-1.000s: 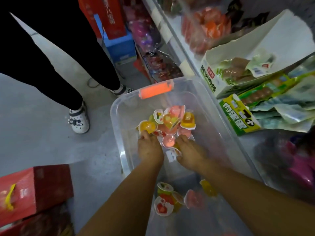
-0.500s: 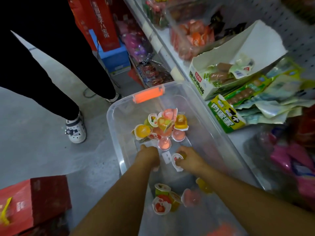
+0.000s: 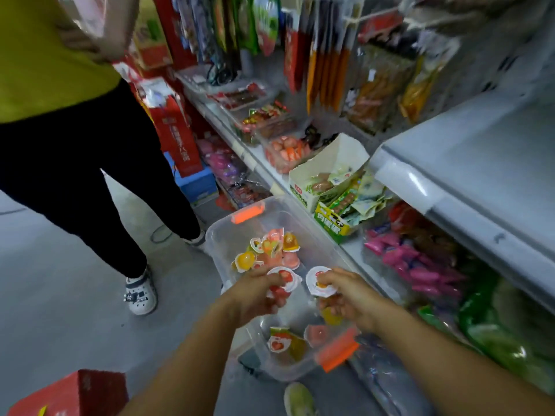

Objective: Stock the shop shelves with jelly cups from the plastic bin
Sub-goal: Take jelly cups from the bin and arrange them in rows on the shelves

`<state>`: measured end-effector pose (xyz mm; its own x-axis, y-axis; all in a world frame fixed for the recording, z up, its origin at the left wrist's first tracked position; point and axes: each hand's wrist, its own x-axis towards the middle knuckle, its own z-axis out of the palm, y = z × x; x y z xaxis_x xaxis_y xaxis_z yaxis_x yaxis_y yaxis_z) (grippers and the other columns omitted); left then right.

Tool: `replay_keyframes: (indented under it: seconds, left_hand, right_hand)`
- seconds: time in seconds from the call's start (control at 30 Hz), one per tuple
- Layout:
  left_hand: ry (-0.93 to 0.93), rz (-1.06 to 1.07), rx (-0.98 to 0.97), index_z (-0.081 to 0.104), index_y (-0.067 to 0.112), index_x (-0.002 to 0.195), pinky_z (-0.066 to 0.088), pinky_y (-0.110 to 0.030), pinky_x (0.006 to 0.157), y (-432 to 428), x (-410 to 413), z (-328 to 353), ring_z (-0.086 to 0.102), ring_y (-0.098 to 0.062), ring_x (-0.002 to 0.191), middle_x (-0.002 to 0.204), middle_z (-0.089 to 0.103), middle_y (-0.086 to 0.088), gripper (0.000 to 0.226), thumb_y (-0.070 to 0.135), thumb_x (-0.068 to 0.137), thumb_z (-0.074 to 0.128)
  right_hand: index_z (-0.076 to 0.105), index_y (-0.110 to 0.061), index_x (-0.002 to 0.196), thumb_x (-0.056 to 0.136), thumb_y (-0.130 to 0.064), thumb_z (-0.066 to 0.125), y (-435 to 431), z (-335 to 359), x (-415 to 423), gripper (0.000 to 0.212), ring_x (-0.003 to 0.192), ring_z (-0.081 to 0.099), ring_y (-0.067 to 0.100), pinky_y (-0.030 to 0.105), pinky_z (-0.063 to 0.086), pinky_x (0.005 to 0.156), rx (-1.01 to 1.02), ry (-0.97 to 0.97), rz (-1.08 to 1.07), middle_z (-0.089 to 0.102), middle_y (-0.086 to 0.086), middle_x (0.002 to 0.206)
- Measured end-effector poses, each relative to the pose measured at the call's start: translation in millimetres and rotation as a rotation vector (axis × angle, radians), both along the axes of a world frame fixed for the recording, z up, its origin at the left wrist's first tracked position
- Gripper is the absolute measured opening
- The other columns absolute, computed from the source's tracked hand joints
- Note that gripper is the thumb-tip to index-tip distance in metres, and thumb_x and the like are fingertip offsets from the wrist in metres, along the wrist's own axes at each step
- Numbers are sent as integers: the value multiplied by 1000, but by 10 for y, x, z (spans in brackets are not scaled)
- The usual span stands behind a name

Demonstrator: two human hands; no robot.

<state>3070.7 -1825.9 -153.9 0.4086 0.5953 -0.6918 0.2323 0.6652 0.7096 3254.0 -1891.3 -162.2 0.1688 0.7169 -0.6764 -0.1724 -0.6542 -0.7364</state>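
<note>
– Both hands have come up out of the bin since a second ago, haven't they? They were down among the cups.

– Yes, each has lifted one. The view has tipped up too, so much more of the shelves (image 3: 450, 163) shows now, with hanging packets and trays of sweets along them.

– Who is on the left?

– Another person (image 3: 75, 163) in a yellow top and black trousers, standing on the grey floor, with one white shoe (image 3: 141, 292) near the bin's far corner.

– And the bin?

– It's a clear plastic bin (image 3: 264, 352), low down just beside the bottom shelf, with an orange latch at each end. A red box (image 3: 75, 394) sits at the lower left, well apart from it.

– What are the hands doing?

– The left hand (image 3: 258, 292) hangs over the middle of the bin, fingers curled round the strawberry cup (image 3: 283, 277), whose white lid faces up. The right hand (image 3: 348, 298) is just beside it and pinches the orange cup (image 3: 319, 282) at the rim between thumb and fingertips. Something red and yellow shows under that palm. I cannot tell whether it is held or lies in the bin.

– Where are the rest?

– A heap of cups (image 3: 270, 250), pink, orange and yellow, lies at the bin's far end. A few more cups (image 3: 288, 340) lie at the near end, by the near latch.
</note>
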Motion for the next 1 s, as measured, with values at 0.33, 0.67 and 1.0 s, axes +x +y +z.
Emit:
replay_keyframes:
  seconds: [0.33,0.67,1.0]
  left_hand:
    - [-265,-103,216,61,2,112,43,-21,46,-982,154,1391,55,-14,57,85,61,-17,37,-18,81,60]
    - [-154,-331,549,68,14,109,36,-21,49,-1911,715,2518,52,-7,52,74,68,0,33,11,78,78]
    - [-261,-441,752,73,12,97,52,-21,70,-3433,1441,3333,66,-10,71,88,76,-7,24,18,75,81]
  right_hand:
    - [58,-16,94,86,-5,60,-1267,1538,39,14,63,56,18,24,42,52,267,213,-123,62,10,82]
    - [59,-7,110,86,5,60,-2466,2674,489,26,52,52,16,21,39,41,428,58,-178,62,15,79]
    - [63,-8,108,79,-19,76,-4381,3491,1140,33,54,48,12,21,31,45,518,-271,-335,67,11,87]
